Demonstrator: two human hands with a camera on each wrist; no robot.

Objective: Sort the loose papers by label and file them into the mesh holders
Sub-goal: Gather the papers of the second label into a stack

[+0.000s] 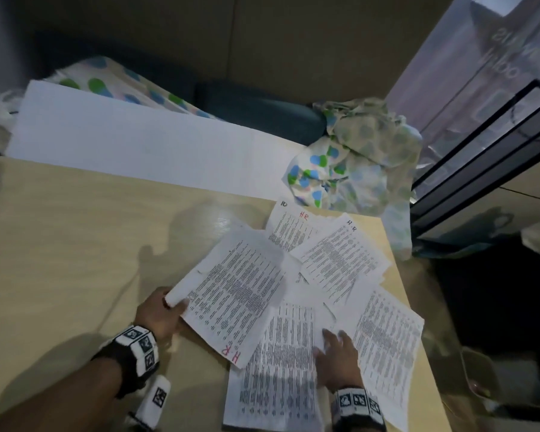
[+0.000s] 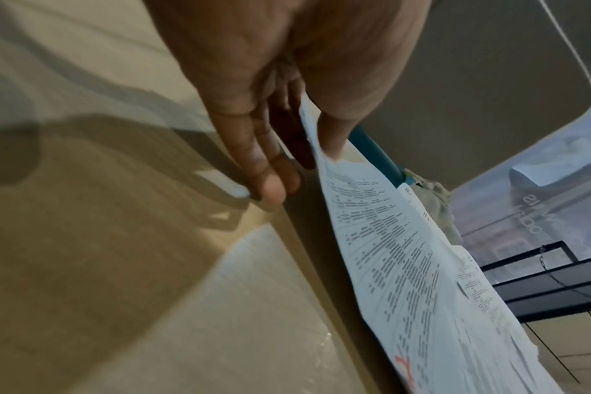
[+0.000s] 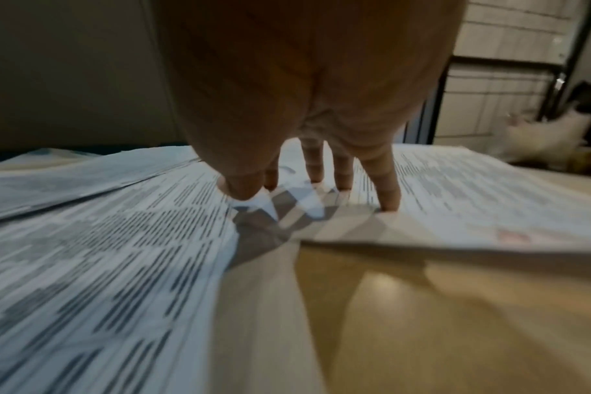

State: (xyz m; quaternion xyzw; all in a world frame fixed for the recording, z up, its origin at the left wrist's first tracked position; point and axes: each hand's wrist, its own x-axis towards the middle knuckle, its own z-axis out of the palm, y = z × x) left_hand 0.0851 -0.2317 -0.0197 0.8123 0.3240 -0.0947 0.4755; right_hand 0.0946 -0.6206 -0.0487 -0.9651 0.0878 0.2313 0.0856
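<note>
Printed sheets lie fanned over the right half of the tan table (image 1: 75,232). My left hand (image 1: 166,310) pinches the curled left edge of a sheet marked "H.R" in red (image 1: 240,294), thumb above and fingers beneath; the left wrist view shows that sheet (image 2: 388,253) lifted off the table. My right hand (image 1: 335,357) presses straight, spread fingers on the overlapping sheets near the front edge (image 1: 278,369); in the right wrist view the fingertips (image 3: 390,205) touch the paper (image 3: 118,240). Two more sheets labelled "HR" (image 1: 293,226) and "H.R" (image 1: 340,260) lie farther back. The black mesh holder (image 1: 480,169) stands at the right.
A white board (image 1: 131,145) leans along the table's far edge. Dotted cloth (image 1: 349,163) is bunched at the far right corner beside the holder. The table's right edge runs close to the papers, with dark floor beyond. The left half of the table holds only shadows.
</note>
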